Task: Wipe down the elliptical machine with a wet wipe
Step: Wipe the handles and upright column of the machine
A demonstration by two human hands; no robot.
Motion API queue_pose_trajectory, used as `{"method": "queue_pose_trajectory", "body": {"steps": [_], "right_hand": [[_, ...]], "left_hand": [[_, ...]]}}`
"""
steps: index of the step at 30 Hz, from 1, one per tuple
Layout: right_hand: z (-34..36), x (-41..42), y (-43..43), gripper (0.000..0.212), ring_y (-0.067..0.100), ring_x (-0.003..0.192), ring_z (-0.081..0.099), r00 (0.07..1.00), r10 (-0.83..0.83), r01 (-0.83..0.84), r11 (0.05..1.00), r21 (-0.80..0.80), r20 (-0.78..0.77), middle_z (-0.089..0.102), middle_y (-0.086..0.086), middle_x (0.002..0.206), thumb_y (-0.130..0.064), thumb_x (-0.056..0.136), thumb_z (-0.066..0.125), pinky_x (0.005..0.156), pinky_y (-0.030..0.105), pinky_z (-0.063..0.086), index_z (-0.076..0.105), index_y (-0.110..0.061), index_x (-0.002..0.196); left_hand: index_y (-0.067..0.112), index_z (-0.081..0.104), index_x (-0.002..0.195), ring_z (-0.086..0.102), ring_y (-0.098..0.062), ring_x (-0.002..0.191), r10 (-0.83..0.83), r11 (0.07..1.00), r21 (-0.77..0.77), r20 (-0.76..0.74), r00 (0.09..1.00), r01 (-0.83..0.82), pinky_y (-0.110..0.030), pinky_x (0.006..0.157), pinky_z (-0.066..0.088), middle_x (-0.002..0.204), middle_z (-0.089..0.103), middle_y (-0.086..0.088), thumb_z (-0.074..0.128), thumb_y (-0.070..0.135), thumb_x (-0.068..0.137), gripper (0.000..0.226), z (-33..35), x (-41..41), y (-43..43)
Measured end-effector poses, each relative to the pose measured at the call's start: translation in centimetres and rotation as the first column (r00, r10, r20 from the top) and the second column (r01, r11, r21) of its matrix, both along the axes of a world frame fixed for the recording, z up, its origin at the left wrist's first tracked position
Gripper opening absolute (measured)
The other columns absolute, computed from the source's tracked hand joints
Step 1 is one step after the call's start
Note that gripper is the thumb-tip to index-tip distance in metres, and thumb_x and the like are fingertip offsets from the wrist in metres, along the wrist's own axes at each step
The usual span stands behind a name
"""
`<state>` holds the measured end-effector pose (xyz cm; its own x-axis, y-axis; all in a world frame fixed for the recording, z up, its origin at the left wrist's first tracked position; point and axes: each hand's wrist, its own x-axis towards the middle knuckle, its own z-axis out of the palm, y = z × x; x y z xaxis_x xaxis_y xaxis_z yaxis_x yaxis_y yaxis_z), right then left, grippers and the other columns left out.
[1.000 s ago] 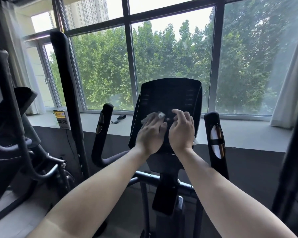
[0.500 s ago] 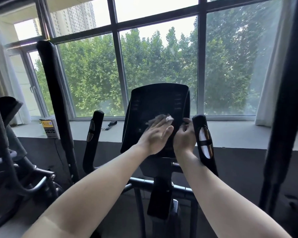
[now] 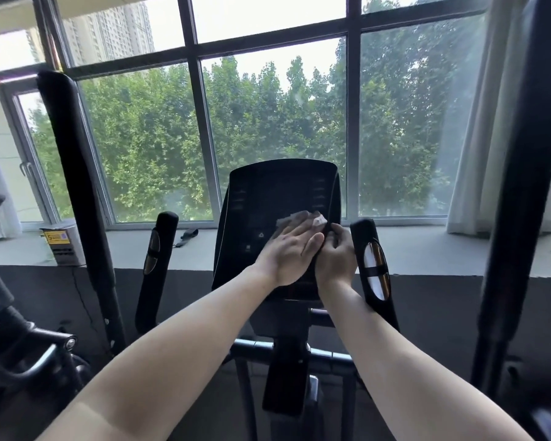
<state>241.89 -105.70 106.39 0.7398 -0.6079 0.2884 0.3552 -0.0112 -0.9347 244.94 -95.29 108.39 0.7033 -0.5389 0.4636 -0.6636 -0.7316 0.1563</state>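
Note:
The elliptical's black console (image 3: 268, 205) stands in front of me on its post. My left hand (image 3: 288, 253) lies flat with straight fingers on the console's lower right part and presses a white wet wipe (image 3: 303, 217) against it. Part of the wipe sticks out above the fingertips. My right hand (image 3: 336, 257) is at the console's right edge, its fingers curled round that edge. Two short black handles with silver pads stand to the left (image 3: 155, 249) and right (image 3: 374, 268) of the console.
Tall black moving arms rise at left (image 3: 74, 186) and right (image 3: 528, 173). A grey window sill (image 3: 427, 249) behind the console carries a small box (image 3: 61, 243) and a black strap (image 3: 186, 235). Another machine (image 3: 19, 345) stands at the lower left.
My left hand has slid the wipe rightwards across the console. My right hand went from lying on the console face to gripping its right edge. The view has shifted to the left and up.

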Motion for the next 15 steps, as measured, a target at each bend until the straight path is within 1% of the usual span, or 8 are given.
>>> {"method": "queue_pose_trajectory", "body": {"steps": [2,5,6,9,11,12,14,15], "right_hand": [[0.3,0.6,-0.1,0.027,0.023,0.114,0.066,0.999,-0.032,0.032,0.999,-0.002,-0.013,0.070,0.005,0.120,-0.021,0.107,0.047,0.102,0.035,0.051,0.062,-0.016,0.129],[1.2,1.1,-0.5,0.029,0.018,0.112,0.063,1.000,0.028,-0.028,0.999,0.043,-0.002,0.066,0.002,0.121,-0.019,0.108,0.046,0.081,0.004,0.046,0.058,-0.011,0.134],[1.6,1.2,-0.5,0.029,0.018,0.111,0.062,0.999,0.046,-0.046,0.997,0.055,0.004,0.064,0.001,0.118,-0.018,0.108,0.046,0.075,0.000,0.043,0.058,-0.009,0.134],[2.9,2.2,-0.3,0.029,0.023,0.113,0.066,0.999,-0.025,0.022,0.993,0.116,0.024,0.069,0.003,0.115,-0.015,0.107,0.047,0.094,0.020,0.050,0.063,-0.011,0.131],[3.5,3.2,0.1,0.028,0.024,0.112,0.065,0.996,-0.091,0.091,0.986,0.141,-0.008,0.069,0.005,0.119,-0.017,0.106,0.048,0.103,0.033,0.049,0.067,-0.015,0.127],[3.9,3.5,0.1,0.028,0.024,0.112,0.064,0.991,-0.127,0.130,0.981,0.146,-0.027,0.067,0.004,0.120,-0.019,0.106,0.050,0.104,0.032,0.047,0.069,-0.017,0.126],[4.6,4.2,0.0,0.026,0.022,0.113,0.060,0.980,-0.189,0.195,0.974,0.114,-0.058,0.056,-0.001,0.118,-0.020,0.105,0.051,0.097,0.014,0.038,0.071,-0.017,0.121],[5.1,4.5,0.0,0.026,0.021,0.111,0.058,0.974,-0.211,0.218,0.972,0.087,-0.080,0.051,0.001,0.119,-0.019,0.106,0.050,0.085,0.003,0.030,0.071,-0.017,0.121]], "left_hand": [[0.033,0.021,0.162,-0.008,0.004,0.152,0.054,0.996,-0.071,-0.024,0.998,-0.055,-0.038,0.125,-0.010,0.168,0.011,0.019,0.014,0.049,0.110,0.055,0.8,0.3,-1.2],[0.027,0.037,0.157,0.008,-0.003,0.155,0.043,0.977,-0.211,0.031,0.999,-0.036,-0.038,0.126,-0.003,0.165,0.029,0.013,0.017,0.046,0.111,0.054,0.5,0.6,-2.3],[0.024,0.045,0.154,0.017,-0.005,0.154,0.002,0.968,-0.249,0.074,0.997,0.016,-0.035,0.126,0.004,0.162,0.038,0.010,0.017,0.046,0.110,0.056,0.2,0.8,-2.1],[0.021,0.056,0.145,0.031,-0.006,0.150,-0.127,0.956,-0.247,0.140,0.982,0.158,-0.036,0.125,0.021,0.153,0.050,0.006,0.019,0.050,0.106,0.061,-0.1,2.0,-0.7],[0.024,0.051,0.149,0.024,-0.004,0.152,-0.145,0.971,-0.175,0.105,0.984,0.162,-0.035,0.126,0.018,0.157,0.044,0.008,0.018,0.049,0.106,0.060,0.9,3.1,-0.3],[0.027,0.046,0.153,0.018,-0.003,0.153,-0.138,0.981,-0.126,0.082,0.987,0.147,-0.034,0.126,0.013,0.161,0.038,0.010,0.016,0.049,0.106,0.059,1.6,3.5,-0.4],[0.033,0.030,0.159,0.003,0.000,0.155,-0.081,0.996,-0.033,0.033,0.996,0.082,-0.035,0.127,0.002,0.167,0.020,0.014,0.013,0.049,0.109,0.056,3.0,4.2,-0.8],[0.034,0.022,0.161,-0.003,0.000,0.154,-0.043,0.999,-0.003,0.016,0.999,0.043,-0.035,0.127,-0.004,0.169,0.011,0.016,0.013,0.048,0.110,0.054,3.7,4.6,-1.1]]}}
